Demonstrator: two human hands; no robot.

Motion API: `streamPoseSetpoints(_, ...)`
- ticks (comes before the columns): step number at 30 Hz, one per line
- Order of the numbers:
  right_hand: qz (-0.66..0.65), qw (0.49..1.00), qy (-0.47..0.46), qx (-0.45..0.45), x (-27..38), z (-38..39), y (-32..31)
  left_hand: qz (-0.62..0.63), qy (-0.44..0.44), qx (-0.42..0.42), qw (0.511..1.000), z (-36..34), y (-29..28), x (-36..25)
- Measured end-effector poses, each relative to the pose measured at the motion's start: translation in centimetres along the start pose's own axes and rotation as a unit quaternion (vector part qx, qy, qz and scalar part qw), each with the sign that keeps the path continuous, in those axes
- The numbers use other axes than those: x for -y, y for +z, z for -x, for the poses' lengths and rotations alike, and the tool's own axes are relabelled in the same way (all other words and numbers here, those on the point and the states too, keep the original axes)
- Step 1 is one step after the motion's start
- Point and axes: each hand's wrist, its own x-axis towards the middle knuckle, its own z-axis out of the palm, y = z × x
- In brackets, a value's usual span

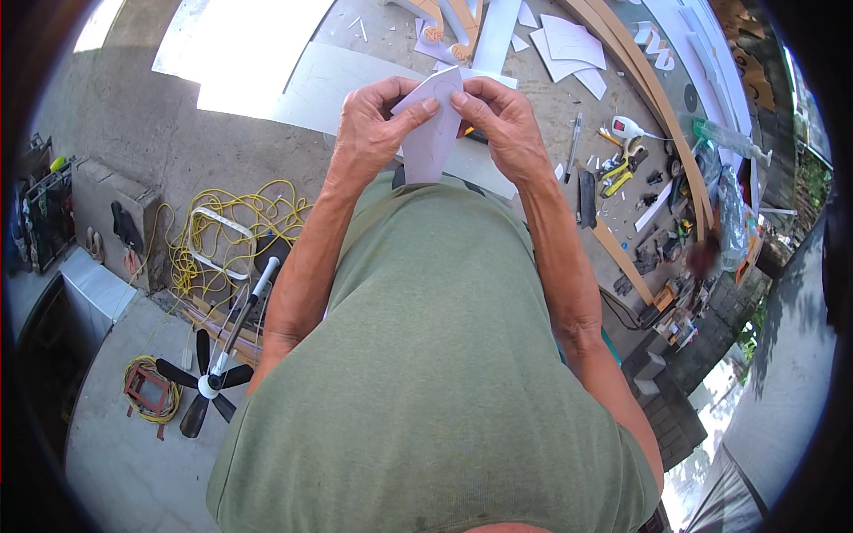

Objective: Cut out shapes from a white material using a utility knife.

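Note:
A pale, thin cut-out piece of sheet [428,147], with a pencilled curve near its top, is held up in front of my shirt. My left hand [373,129] pinches its left edge, thumb on the near face. On the opposite edge, my right hand [505,129] grips it the same way, with the thumb near the drawn curve. A small orange and black thing [473,133] shows just below my right fingers; whether that hand holds it or it lies behind, I cannot tell. The fingertips behind the sheet are hidden.
Pale sheet offcuts [569,49] and tan curved cut-outs [462,27] lie beyond my hands. At right are yellow-handled pliers [622,173], a white glue gun [626,127] and a long tan curved strip [657,84]. Tangled yellow cord [213,235] and a black-bladed fan [209,384] lie left.

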Motion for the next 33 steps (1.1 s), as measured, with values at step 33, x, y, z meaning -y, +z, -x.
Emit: streamPoseSetpoints(33, -0.036, 0.996, -0.068, -0.033, 3.3, 3.0, 1.3, 0.17, 0.013, 0.034, 0.985, 0.9, 1.2, -2.8)
